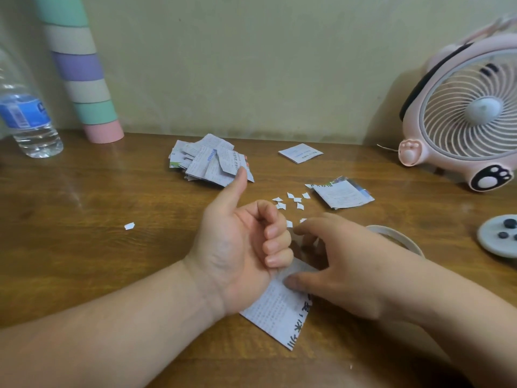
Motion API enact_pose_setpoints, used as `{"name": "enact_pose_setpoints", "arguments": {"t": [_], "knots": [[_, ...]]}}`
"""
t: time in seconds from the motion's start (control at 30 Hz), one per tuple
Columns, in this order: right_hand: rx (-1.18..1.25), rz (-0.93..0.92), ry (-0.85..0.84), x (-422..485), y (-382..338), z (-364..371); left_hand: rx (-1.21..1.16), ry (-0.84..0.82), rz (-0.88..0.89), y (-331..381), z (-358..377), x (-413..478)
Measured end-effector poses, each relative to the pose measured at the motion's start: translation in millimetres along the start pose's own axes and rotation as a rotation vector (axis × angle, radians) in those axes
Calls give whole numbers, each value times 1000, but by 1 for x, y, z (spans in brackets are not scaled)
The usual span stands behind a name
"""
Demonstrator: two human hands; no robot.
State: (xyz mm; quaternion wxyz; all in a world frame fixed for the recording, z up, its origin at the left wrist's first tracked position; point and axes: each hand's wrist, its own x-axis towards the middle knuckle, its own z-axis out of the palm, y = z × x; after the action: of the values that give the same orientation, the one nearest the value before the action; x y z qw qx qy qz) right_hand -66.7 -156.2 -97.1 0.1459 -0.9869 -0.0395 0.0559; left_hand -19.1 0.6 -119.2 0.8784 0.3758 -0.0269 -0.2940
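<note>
Reading labels first: printed sheet point(279, 312) lies flat on the wooden table point(84, 205), lower centre of frame. It is covered in small print too fine to read. Large black characters run along its lower right edge, blurred and cut off, not legible. Water bottle point(25, 110) at upper left has a blue label, text unreadable.

Grip: left hand point(240, 247), centre, is clenched into a fist with the thumb sticking up and nothing visible inside. Its little-finger side sits over the sheet's upper edge. The right hand point(344, 264), centre right, has fingers spread, loose and motion-blurred. Its thumb tip presses on the sheet; it grasps nothing.

Around:
- White scraps point(293, 200) are scattered just above the hands, a few right at the right fingertips.
- Stray scrap point(129, 226) lies well off to the left.
- Pile of folded pieces point(207, 161) sits upper centre; the left thumb overlaps its front edge in view.
- Small folded piece point(300, 153) lies right of the pile.
- Folded stack point(342, 194) lies centre right.
- Striped tube point(81, 71), pastel, leans at the wall, upper left.
- Pink fan point(470, 107) with paw prints stands upper right.
- Round rim point(398, 235) is partly hidden behind the right hand.
- Grey disc point(500, 236) with dark buttons sits at the right edge.
</note>
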Motion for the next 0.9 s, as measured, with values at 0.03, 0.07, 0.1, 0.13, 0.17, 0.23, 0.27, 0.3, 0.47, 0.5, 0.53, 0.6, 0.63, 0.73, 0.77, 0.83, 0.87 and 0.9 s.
{"name": "enact_pose_setpoints", "arguments": {"t": [0.03, 0.07, 0.1, 0.13, 0.17, 0.23, 0.27, 0.3, 0.47, 0.5, 0.53, 0.6, 0.63, 0.73, 0.77, 0.83, 0.87, 0.9], "knots": [[0, 14, -12, -1, -2, 0, 39, 9, 29, 5, 0, 1], [7, 28, -26, -2, -2, -1, 151, 34, 81, 10, -2, 4], [16, 38, -44, -2, -2, -1, 366, 70, 156, 16, -5, 6], [23, 42, -56, -2, -1, -2, 663, 112, 244, 21, -10, 7], [31, 43, -62, -1, 0, -2, 961, 130, 315, 24, -14, 7], [37, 44, -69, -3, 2, -3, 1342, 65, 326, 24, -22, 8], [41, 45, -73, -4, 2, -4, 1425, 6, 290, 22, -25, 8], [50, 48, -75, -5, 2, -4, 1472, -45, 263, 20, -26, 8], [162, -4, -20, -9, 5, -2, 1378, -209, 190, 14, -20, 6], [174, -11, -14, -9, 6, -2, 1373, -207, 198, 13, -19, 6], [180, -12, -7, -9, 6, -2, 1369, -201, 208, 13, -18, 6], [192, -2, 12, -8, 7, -3, 1325, -189, 209, 14, -18, 6], [196, 6, 20, -8, 8, -3, 1277, -182, 204, 15, -19, 7], [240, 21, 32, -6, 11, -1, 1116, -183, 212, 18, -20, 10], [277, 16, 49, -4, 12, 0, 1083, -181, 226, 17, -20, 11], [392, 9, 113, 2, 16, 3, 1048, -160, 257, 15, -20, 12], [484, 10, 158, 4, 18, 4, 1018, -140, 273, 14, -19, 13], [590, 19, 205, 7, 21, 4, 964, -114, 287, 14, -19, 13]]}}
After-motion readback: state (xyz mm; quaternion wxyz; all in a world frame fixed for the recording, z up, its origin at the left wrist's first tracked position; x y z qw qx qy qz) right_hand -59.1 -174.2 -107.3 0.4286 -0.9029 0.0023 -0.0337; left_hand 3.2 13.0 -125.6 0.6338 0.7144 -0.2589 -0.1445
